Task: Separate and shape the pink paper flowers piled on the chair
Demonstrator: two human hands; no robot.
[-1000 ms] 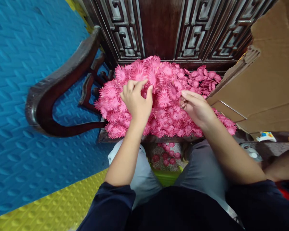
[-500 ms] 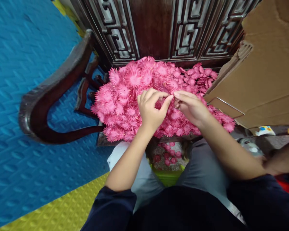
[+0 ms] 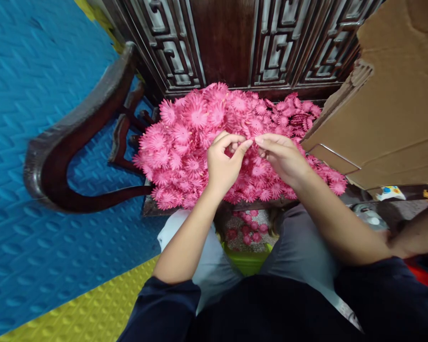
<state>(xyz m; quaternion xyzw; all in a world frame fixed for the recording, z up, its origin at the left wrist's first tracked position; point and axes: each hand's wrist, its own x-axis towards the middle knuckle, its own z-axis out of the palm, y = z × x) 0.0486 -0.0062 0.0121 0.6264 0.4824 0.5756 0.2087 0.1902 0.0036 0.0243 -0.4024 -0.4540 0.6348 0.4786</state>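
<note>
Hundreds of pink paper flowers (image 3: 199, 137) lie heaped on the seat of a dark carved wooden chair (image 3: 74, 137), which stands on blue foam floor mats (image 3: 32, 95) with a yellow mat (image 3: 92, 313) nearer the person.

Starting at the left, the chair's curved armrest sweeps round beside the heap, and the flowers on that side lie loose and untouched. Over the middle of the heap the left hand (image 3: 223, 164) has thumb and forefinger drawn together, its grip closed on a small pink piece (image 3: 251, 145) that is largely hidden by the fingertips. The right hand (image 3: 283, 159) meets it from the other side, its fingertips pinched on the same piece or on one touching it; I cannot tell which, nor whether the two hands are joining parts or pulling them apart.

Further right, a sheet of brown cardboard (image 3: 385, 109) leans over the edge of the heap. Below the chair seat, between the person's knees, a green container (image 3: 248, 261) holds only a thin scatter of pink flowers (image 3: 249, 230) over a speckled layer.

Judged from this, the work looks to be at an early stage: the heap on the chair is large and the lot in the container small, with one piece in hand.
</note>
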